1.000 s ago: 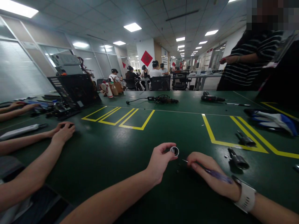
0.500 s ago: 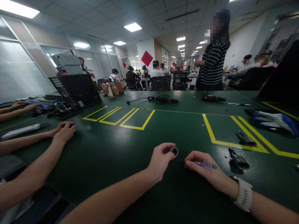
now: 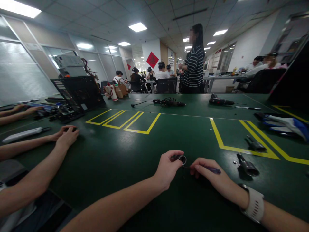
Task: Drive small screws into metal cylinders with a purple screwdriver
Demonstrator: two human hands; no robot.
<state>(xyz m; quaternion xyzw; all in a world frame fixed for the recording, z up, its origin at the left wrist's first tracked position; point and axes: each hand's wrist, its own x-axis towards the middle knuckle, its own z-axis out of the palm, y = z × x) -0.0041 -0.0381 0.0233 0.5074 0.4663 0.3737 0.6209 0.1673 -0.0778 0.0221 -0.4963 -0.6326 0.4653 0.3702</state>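
Observation:
My left hand [image 3: 166, 167] pinches a small round black part with a silver rim [image 3: 182, 159] just above the green table [image 3: 116, 154]. My right hand [image 3: 209, 177], with a white watch [image 3: 254, 204] on its wrist, is closed on a thin purple-handled screwdriver [image 3: 212, 169]. The tool's tip points left at the round part, and the two hands almost touch. A few tiny dark bits lie on the table under them.
Two black cylindrical parts [image 3: 246, 166] [image 3: 254, 145] lie right, by yellow tape lines [image 3: 238, 148]. A co-worker's hands [image 3: 66, 135] rest at the left near a white tool [image 3: 23, 134]. An open computer case [image 3: 77, 93], cabled tools [image 3: 169, 102] and a standing person in stripes [image 3: 194, 64] are farther back.
My right hand has drawn closer to the left, bringing the screwdriver tip up to the round part. The standing person in stripes has walked from right to left behind the table.

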